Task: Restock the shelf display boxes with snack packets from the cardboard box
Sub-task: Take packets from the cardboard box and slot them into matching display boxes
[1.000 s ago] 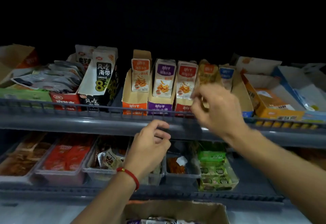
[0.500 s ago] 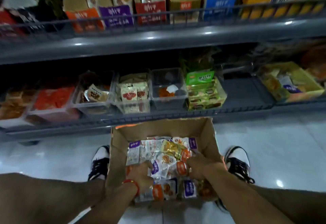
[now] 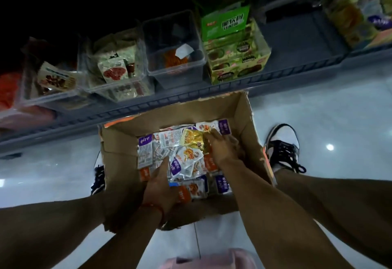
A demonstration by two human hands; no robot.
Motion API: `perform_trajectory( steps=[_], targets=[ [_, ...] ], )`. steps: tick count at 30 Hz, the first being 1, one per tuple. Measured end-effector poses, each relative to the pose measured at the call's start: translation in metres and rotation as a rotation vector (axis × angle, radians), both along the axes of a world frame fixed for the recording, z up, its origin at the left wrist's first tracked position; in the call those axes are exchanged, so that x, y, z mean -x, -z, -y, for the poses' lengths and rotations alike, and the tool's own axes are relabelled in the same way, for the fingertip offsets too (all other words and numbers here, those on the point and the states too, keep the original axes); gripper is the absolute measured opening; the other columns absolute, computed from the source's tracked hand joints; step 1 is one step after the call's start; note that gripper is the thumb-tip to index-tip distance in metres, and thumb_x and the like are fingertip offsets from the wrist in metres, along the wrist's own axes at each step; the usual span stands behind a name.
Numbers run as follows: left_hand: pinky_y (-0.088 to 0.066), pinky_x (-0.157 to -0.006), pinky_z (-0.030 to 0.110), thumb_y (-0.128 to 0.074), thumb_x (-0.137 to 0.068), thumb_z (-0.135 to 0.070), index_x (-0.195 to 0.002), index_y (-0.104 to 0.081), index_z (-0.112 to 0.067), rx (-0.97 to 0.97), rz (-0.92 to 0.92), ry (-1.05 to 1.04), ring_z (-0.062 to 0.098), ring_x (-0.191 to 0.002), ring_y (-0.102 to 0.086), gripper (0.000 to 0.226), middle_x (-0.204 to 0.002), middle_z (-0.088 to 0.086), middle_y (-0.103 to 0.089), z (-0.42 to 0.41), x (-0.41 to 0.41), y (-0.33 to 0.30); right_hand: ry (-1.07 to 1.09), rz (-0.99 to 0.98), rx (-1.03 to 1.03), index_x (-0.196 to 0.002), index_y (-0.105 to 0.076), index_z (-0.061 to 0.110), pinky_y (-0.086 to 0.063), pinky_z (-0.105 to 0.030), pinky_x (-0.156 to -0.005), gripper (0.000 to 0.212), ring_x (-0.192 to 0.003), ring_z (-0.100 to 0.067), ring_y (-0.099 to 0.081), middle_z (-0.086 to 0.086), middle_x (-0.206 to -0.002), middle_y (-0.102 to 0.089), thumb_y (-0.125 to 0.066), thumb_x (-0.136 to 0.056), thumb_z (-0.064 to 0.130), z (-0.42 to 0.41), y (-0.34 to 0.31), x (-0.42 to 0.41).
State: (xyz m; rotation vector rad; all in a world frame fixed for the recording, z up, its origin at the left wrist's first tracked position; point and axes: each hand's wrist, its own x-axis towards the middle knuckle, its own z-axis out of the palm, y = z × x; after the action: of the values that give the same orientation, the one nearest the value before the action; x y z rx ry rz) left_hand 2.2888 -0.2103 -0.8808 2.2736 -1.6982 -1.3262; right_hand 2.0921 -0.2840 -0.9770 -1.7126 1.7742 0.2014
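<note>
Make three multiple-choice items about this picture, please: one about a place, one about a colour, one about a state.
1. Where does the cardboard box stand?
A. on the upper shelf
B. on the floor between the person's shoes
C. inside a clear bin

2. What colour is the packet at the fingertips of the right hand?
A. yellow
B. blue
C. black

3. In what state is the cardboard box?
A. sealed with tape
B. open and empty
C. open, with snack packets inside

Answers:
1 B: a shoe shows on the floor at each side of the box.
2 A: the packet under the right fingertips is yellow-gold.
3 C: the top is open and many packets lie inside, with the left hand also among them.
</note>
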Motion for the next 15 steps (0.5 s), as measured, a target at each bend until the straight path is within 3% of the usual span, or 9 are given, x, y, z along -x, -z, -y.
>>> perform_trajectory(
  steps=[4,9,15],
  targets=[
    [-0.028,-0.119,0.036,-0.065,-0.094,-0.014,-0.159,-0.019,-0.027,-0.014,0.007,0.008,0.026,-0.146,-0.034,0.081,-0.161,0.005,-0.034,0.023,0.006,0.001,0.100,0.059,0.074,-0.146,-0.041,0.028,-0.033,-0.042,-0.110,0.055,-0.133,-0.033,-0.041,-0.009,-0.143,-0.053,-0.058,-0.095,0.016,-0.002,0.017,0.000],
    [-0.046,-0.109,0.040,-0.064,-0.093,-0.005,-0.157,-0.029,-0.026,0.031,0.026,-0.084,0.027,-0.130,-0.055,0.076,-0.146,0.010,-0.054,0.037,0.009,-0.007,0.109,0.081,0.018,-0.146,-0.039,0.019,-0.030,-0.045,-0.116,0.072,-0.140,-0.032,-0.031,-0.012,-0.150,-0.041,-0.078,-0.085,0.023,-0.003,0.016,-0.001],
    [-0.048,-0.107,0.042,-0.061,-0.093,-0.006,-0.153,-0.035,-0.026,0.104,-0.010,-0.064,0.025,-0.128,-0.055,0.068,-0.142,0.007,-0.056,0.027,0.012,-0.022,0.126,0.054,-0.025,-0.147,-0.036,0.021,-0.036,-0.050,-0.112,0.081,-0.136,-0.034,-0.036,-0.014,-0.147,-0.040,-0.080,-0.080,0.032,0.007,0.015,-0.010]
  ],
)
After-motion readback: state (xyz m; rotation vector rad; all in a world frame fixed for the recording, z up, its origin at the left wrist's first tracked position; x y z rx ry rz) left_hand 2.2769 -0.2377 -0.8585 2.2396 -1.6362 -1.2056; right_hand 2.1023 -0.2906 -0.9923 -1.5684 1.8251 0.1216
